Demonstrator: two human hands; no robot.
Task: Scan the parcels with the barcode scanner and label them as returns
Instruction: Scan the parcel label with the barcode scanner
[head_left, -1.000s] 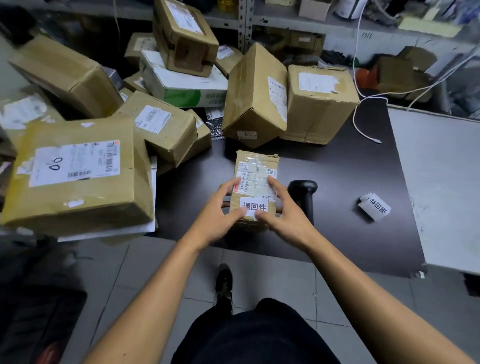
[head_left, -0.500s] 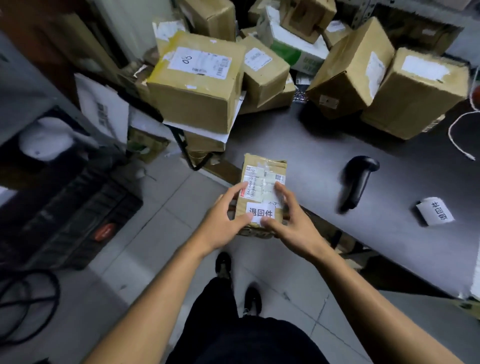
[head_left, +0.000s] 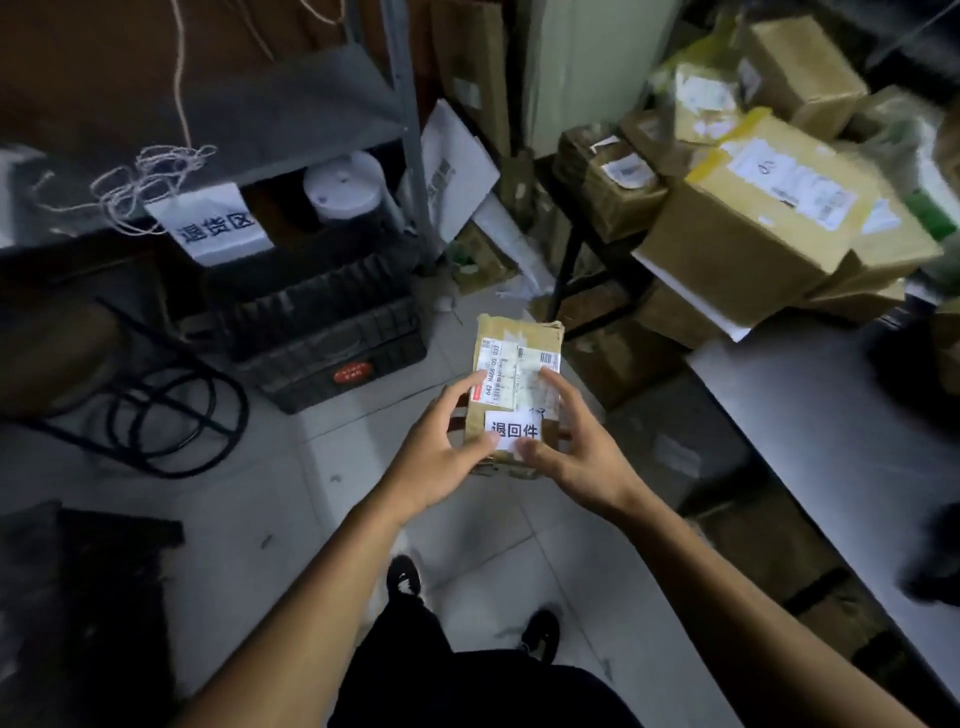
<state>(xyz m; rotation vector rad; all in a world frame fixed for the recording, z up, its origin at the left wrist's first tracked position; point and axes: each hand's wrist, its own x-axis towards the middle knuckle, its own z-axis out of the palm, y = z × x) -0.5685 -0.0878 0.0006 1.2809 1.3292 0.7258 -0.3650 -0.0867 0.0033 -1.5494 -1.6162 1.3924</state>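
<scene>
Above the floor, beside the table (head_left: 831, 426), both hands grip a small parcel (head_left: 517, 364): left hand (head_left: 441, 452) and right hand (head_left: 576, 452) fingers curled round its sides, leaving the return label (head_left: 513, 430) visible, probably for carrying to the crate (head_left: 332, 343).

Parcel depot, stacked cartons (head_left: 769, 234), metal shelving (head_left: 400, 130)
</scene>
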